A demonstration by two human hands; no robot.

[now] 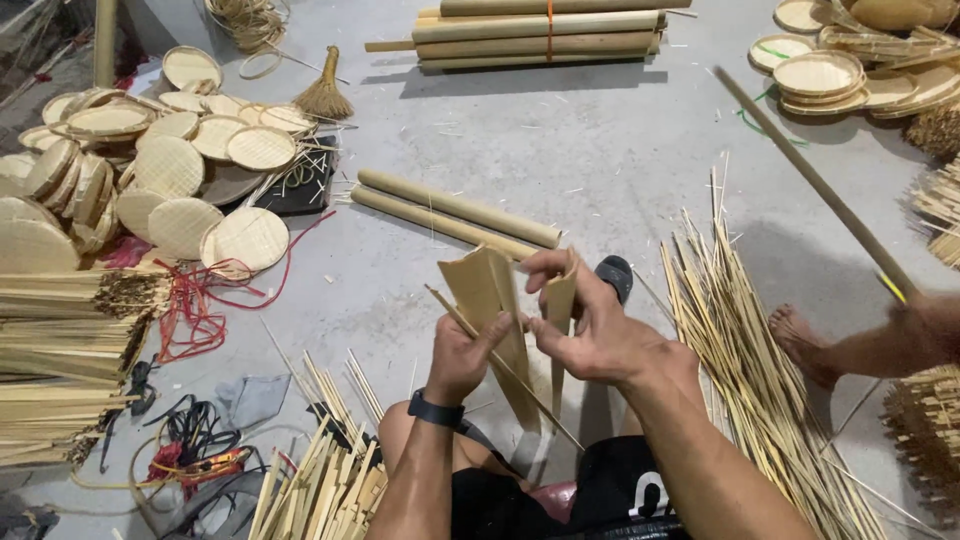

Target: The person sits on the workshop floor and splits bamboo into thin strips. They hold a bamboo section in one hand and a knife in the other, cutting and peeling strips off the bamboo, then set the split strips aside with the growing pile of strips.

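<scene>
My left hand [462, 355] grips a broad split piece of bamboo [487, 290], held upright over my lap. A thin bamboo sliver [520, 385] crosses it diagonally. My right hand [590, 325] pinches a narrower split strip [561, 300] peeling away from the same piece on its right side. A dark watch sits on my left wrist. Both hands are close together, nearly touching, above my knees and dark shorts.
Two bamboo poles [455, 215] lie on the grey floor ahead. Woven round trays [180, 170] pile at left, strip bundles [60, 340] below them. Thin splints [745, 340] heap at right. Another person's foot [800, 340] and long stick [810, 180] are at right. Bundled poles [540, 35] lie far back.
</scene>
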